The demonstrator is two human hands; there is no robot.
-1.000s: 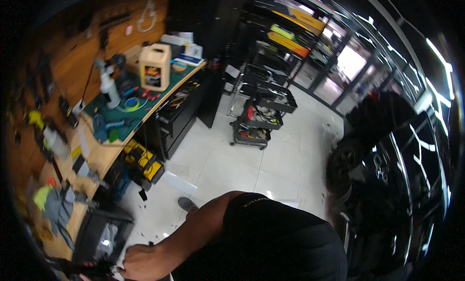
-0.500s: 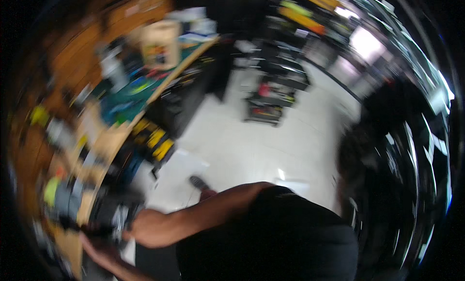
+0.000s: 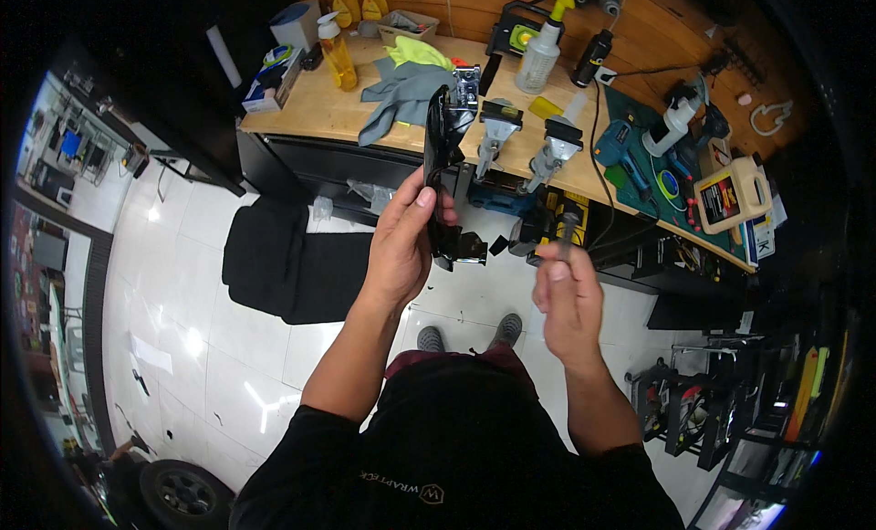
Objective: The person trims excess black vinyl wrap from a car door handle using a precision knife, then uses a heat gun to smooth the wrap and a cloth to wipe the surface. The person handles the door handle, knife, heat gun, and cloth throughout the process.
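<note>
My left hand (image 3: 403,241) is closed around a long, glossy black plastic part (image 3: 436,178), held upright before the workbench. Its thumb lies on the part's near side, and some fingers are hidden behind it. To the right, my right hand (image 3: 570,304) pinches a short dark grey stick-like tool (image 3: 567,235) that points upward; motion blurs it, so its exact kind does not show. The two hands are apart. Just beyond them, a grey clamp (image 3: 495,137) and a second clamp (image 3: 553,154) stick out at the bench edge.
The wooden workbench (image 3: 301,121) carries a grey cloth (image 3: 401,94), a spray bottle (image 3: 538,60), a blue power tool (image 3: 623,153) and a beige jug (image 3: 732,195). A black cable (image 3: 598,119) hangs over its edge. Black mats (image 3: 292,265) lie on the floor; a cart (image 3: 680,402) stands right.
My view has swung round to face the workbench. Both hands, blurred at the lower left before, are now in the middle, apart, with the black part and the small tool visible.
</note>
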